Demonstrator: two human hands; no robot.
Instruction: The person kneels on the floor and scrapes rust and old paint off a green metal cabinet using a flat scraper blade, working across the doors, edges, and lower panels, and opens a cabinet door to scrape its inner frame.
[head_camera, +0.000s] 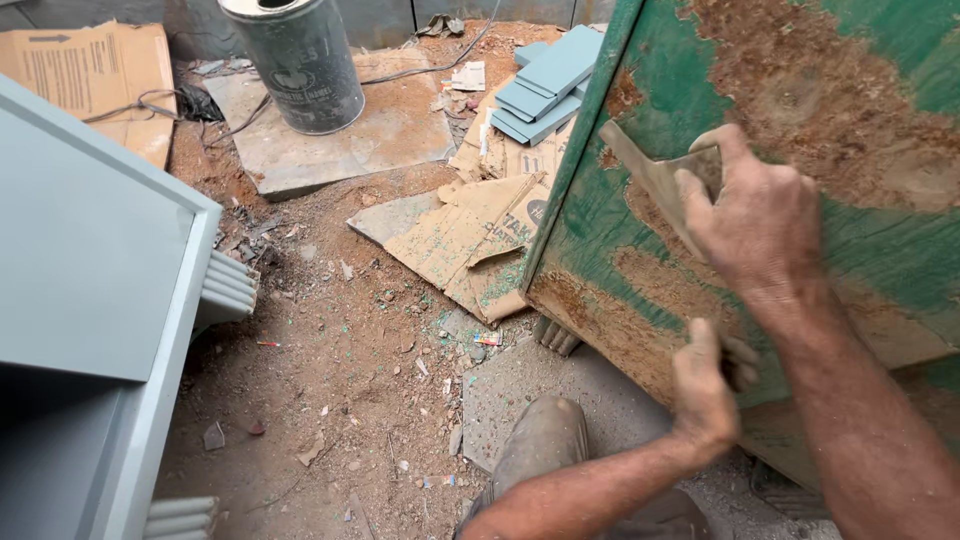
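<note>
Green metal panel (860, 230), rusty, paint worn off in patches, stands tilted at right. Grey cabinet (90, 270) at left. Dirt floor (330, 380) littered with torn cardboard (470, 240) and debris; metal drum (295, 60) on slab behind. Right hand (760, 215) presses sandpaper (660, 180) flat on panel, fingers pinching its edge. Left hand (705, 385) grips panel's lower part, fingers curled shut.

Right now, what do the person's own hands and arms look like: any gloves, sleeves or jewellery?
Both hands are bare: left hand, right hand. No gloves, rings or watch show. Forearms are uncovered, no sleeves in view. Dust and grime coat the hands and arms.
</note>
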